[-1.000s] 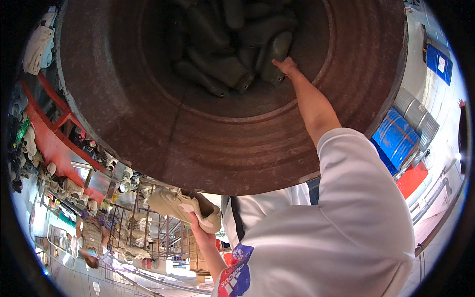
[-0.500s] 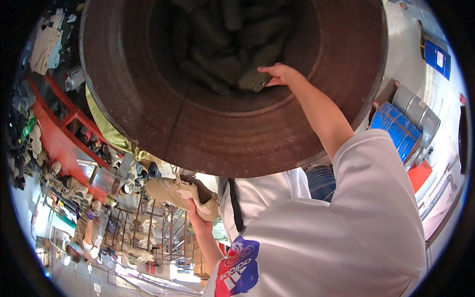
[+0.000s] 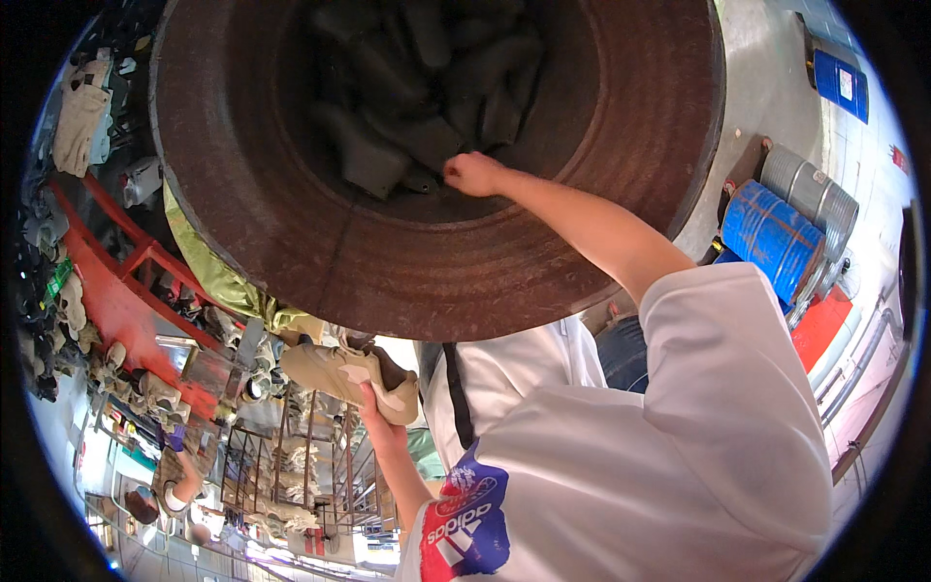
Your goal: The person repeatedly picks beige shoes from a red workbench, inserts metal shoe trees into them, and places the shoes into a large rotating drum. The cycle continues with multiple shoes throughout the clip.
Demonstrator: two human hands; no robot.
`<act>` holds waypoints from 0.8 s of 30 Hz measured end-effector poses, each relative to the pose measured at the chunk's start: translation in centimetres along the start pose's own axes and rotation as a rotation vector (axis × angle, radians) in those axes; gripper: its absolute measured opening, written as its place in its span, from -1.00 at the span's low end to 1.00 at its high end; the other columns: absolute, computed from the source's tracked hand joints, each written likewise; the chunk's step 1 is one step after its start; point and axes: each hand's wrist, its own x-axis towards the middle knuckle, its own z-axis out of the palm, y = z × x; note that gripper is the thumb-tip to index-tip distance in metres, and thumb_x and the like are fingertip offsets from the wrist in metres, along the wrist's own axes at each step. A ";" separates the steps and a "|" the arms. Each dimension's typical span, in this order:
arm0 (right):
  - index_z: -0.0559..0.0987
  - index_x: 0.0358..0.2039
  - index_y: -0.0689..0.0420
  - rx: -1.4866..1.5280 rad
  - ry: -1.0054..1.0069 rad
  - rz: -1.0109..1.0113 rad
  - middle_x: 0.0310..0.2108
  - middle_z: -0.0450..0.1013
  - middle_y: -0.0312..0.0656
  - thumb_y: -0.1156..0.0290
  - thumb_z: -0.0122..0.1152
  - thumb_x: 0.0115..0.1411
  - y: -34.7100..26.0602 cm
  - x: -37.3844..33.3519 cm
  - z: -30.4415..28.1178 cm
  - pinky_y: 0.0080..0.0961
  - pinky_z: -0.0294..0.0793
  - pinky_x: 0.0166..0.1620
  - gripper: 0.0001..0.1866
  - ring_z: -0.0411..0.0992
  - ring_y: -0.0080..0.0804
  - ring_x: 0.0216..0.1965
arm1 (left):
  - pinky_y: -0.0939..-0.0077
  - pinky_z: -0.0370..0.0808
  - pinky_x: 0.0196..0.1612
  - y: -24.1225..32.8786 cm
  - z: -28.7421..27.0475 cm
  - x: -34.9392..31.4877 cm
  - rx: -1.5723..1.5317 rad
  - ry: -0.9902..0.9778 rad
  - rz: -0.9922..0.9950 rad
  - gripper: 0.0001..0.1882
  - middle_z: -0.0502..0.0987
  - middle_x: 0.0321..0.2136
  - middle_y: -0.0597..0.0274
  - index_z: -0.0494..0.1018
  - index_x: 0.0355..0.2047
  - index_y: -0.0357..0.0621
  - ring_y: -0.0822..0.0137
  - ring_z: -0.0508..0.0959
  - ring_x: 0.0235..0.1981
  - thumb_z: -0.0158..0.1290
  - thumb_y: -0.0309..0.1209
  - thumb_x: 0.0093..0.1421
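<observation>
My left hand (image 3: 385, 427) grips a beige sneaker (image 3: 335, 376) from below, its laces loose and its opening turned toward my body. Inside the wide brown drum (image 3: 485, 276), my right hand (image 3: 475, 175) is closed with fingers curled, and nothing shows in it. Just beyond those fingers lies a heap of dark green-black, shoe-shaped pieces that look like shoe lasts (image 3: 369, 160). Some have a small hole near one end. Shadow in the drum blurs the pieces farther back.
A blue barrel (image 3: 771, 233) and a grey metal drum (image 3: 810, 199) lie at the right. Red framing (image 3: 136, 252) and many shoes stand at the left, beside yellow-green cloth (image 3: 208, 247). Farther off are metal racks (image 3: 301, 456) and another person (image 3: 170, 495).
My right hand has let go of the dark piece it was gripping and moved left along the heap. My left hand still holds the sneaker. The drum shifts slightly left in view.
</observation>
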 end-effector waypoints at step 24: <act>0.34 0.18 0.46 0.722 0.039 0.667 -0.06 0.49 0.14 0.06 0.58 -0.02 12.3 8.4 6.0 -0.40 0.65 -0.15 -0.04 0.58 -0.22 -0.24 | 0.20 0.33 0.31 -0.5 0.0 -0.8 0.020 0.188 -0.110 -0.23 0.36 0.26 0.17 0.15 0.38 -0.17 0.22 0.38 0.26 0.13 -0.02 0.34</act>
